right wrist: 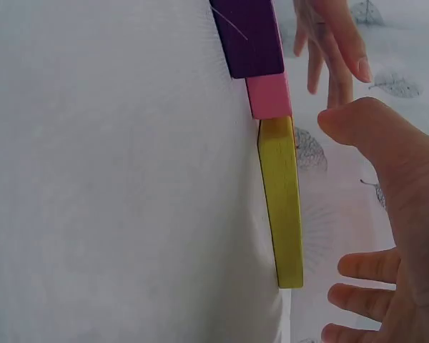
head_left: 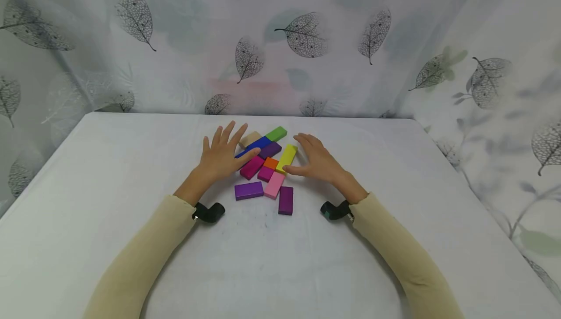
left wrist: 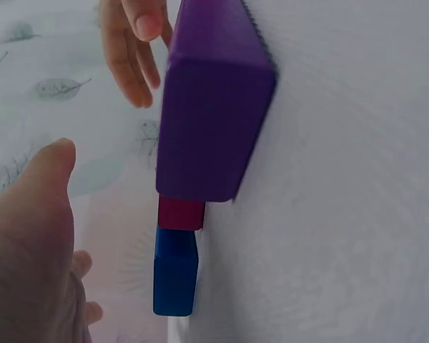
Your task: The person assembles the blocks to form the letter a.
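Note:
Several coloured wooden blocks lie close together on the white table. My left hand (head_left: 221, 157), fingers spread, hovers at the left side of the group, its thumb overlapping a blue block (head_left: 262, 143) in the head view. On the opposite side my right hand (head_left: 319, 159) has its fingers extended, the thumb tip over the lower end of a yellow block (head_left: 287, 157). Neither hand holds anything. Nearest the person are a purple block (head_left: 249, 191), a pink block (head_left: 274, 185) and a dark purple block (head_left: 286, 200). A magenta block (head_left: 252, 167) and an orange block (head_left: 271, 163) sit mid-group.
A green block (head_left: 277, 134) and a beige block (head_left: 250, 139) form the far edge of the group. The white table (head_left: 263, 270) extends around it. Behind stands a leaf-patterned curtain (head_left: 188, 41). Dark wrist cameras (head_left: 211, 213) protrude inward from both cuffs.

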Demonstrator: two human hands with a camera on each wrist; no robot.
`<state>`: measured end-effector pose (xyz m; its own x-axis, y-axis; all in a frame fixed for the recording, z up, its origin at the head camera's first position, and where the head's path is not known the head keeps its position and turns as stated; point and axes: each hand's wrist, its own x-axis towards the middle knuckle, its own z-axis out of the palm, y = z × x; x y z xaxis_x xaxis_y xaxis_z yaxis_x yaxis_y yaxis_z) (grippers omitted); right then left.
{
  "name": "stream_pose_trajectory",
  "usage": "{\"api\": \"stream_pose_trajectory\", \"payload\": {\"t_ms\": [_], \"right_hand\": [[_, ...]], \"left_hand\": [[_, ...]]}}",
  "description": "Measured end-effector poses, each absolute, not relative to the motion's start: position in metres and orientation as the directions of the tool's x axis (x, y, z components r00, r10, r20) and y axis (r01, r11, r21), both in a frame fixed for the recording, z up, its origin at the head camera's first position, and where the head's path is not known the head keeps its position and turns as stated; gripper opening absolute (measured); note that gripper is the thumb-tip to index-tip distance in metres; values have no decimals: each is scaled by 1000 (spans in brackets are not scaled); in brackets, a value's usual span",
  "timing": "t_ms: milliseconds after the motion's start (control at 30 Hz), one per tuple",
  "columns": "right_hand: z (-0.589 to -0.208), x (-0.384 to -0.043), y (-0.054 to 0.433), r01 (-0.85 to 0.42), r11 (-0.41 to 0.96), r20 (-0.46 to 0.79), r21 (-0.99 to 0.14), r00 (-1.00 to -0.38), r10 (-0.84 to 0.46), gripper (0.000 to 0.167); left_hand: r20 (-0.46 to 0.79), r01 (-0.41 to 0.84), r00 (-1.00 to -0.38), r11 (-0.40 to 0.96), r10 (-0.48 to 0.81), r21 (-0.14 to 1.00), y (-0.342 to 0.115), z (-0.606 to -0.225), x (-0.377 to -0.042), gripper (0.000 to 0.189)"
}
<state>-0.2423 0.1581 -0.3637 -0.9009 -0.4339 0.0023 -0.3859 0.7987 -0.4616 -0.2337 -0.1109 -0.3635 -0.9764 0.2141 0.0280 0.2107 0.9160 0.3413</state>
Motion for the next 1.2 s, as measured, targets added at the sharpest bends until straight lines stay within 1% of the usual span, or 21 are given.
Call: {"api": "stream_pose_trajectory", "payload": {"t_ms": [300, 467, 567, 833, 1200], "right_hand": [[-367, -242, 149, -411, 762, -24, -501, -873, -487, 85], [-365, -242, 150, -405, 768, -40, -496, -873, -486, 82], [-366, -243, 152, -411, 767, -27, -492, -874, -486, 79], [-370, -245, 155, -406, 752, -17, -519, -875, -484, 77], [-367, -247, 160, -421, 799, -7, -429, -883, -468, 78]], "left_hand": [[2, 189, -980, 917, 201, 350, -113, -366, -234, 82], [-2, 192, -979, 916, 206, 352, -113, -366, -234, 82], [1, 196, -978, 913, 209, 358, -113, -365, -234, 81], [-11, 196, -977, 913, 214, 358, -111, -366, -234, 82], [-26, 181, -979, 917, 203, 357, -110, -365, -233, 82]]}}
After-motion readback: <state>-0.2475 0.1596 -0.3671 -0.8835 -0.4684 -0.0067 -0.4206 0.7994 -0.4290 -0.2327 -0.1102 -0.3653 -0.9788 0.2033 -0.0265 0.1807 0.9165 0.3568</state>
